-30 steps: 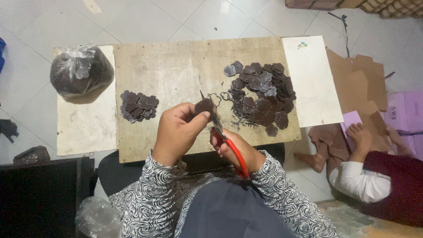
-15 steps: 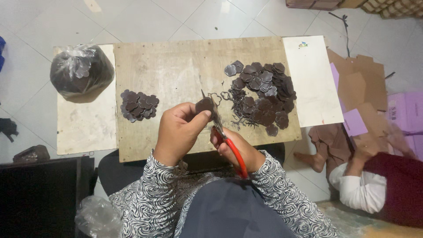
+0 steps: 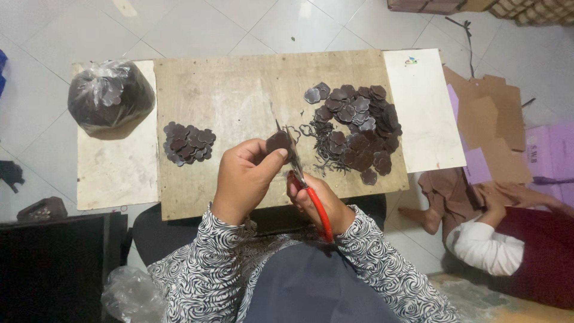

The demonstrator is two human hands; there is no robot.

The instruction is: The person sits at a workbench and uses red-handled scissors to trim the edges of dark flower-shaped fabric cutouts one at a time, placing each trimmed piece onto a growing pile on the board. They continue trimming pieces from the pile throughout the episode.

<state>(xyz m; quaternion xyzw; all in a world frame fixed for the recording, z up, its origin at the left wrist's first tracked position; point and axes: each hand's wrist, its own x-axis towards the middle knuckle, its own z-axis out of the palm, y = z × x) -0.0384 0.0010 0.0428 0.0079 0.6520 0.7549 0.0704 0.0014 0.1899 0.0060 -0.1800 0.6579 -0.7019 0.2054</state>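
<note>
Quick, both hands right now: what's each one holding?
Left hand: closed, pinching a dark brown flower-shaped piece.
Right hand: closed around red-handled scissors, blades at the piece.

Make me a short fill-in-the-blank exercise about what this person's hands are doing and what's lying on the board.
1. The right hand works scissors with handles coloured ____.
2. The left hand pinches one dark ____-shaped cutout against the blades.
3. Of the two loose heaps on the wooden board, the larger pile lies on the person's ____ side, the smaller pile on the other.
4. The full clear plastic ____ sits past the board's left edge.

Missing words: red; flower; right; bag
</note>
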